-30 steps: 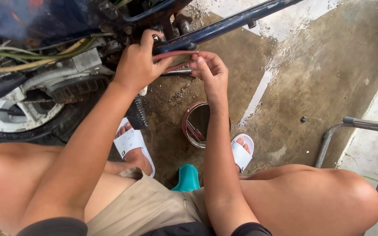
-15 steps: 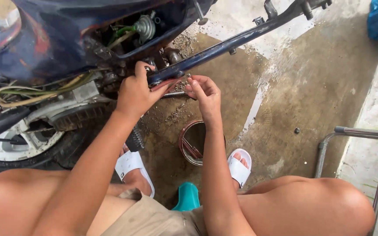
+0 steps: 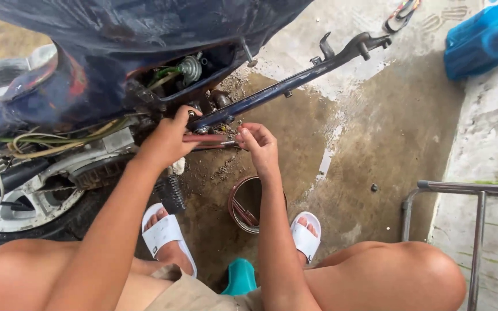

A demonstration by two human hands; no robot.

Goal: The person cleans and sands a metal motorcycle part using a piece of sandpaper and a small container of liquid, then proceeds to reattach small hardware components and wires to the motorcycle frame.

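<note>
Under the motorbike (image 3: 87, 75), both hands (image 3: 168, 141) grip a red-handled tool (image 3: 206, 138).

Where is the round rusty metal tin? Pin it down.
The round rusty metal tin sits on the wet concrete floor between the two white sandals, under the right hand.

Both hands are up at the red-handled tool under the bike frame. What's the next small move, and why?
Probably a short turn of the red-handled tool by the left hand, which wraps its handle, while the right hand pinches and steadies the metal tip at the grimy fitting under the dark blue frame bar. The tip's exact seat is too small to tell.
</note>
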